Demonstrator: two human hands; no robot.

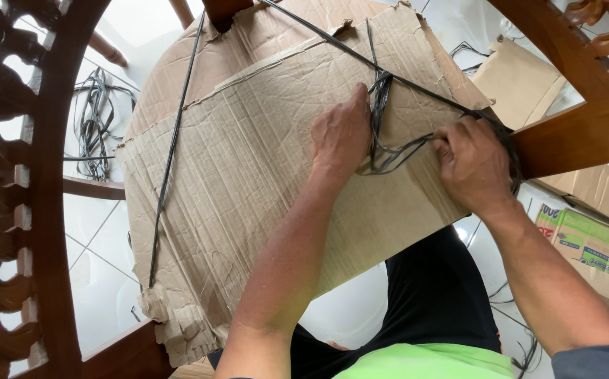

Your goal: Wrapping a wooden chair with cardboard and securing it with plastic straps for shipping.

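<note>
R hand [474,167] fingertips hidden, curled under | strap [382,105] knot prob. tangled, unclear | cardboard [248,161] top cut off

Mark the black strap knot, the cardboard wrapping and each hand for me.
black strap knot [380,98], head view, on the crossing strands.
cardboard wrapping [248,161], head view, bare middle.
left hand [342,133], head view, back of hand.
right hand [474,165], head view, back of hand.

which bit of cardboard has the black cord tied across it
The big creased sheet under both hands, crossed by black cord. The plain piece at upper right and the printed box on the floor carry none.
</note>
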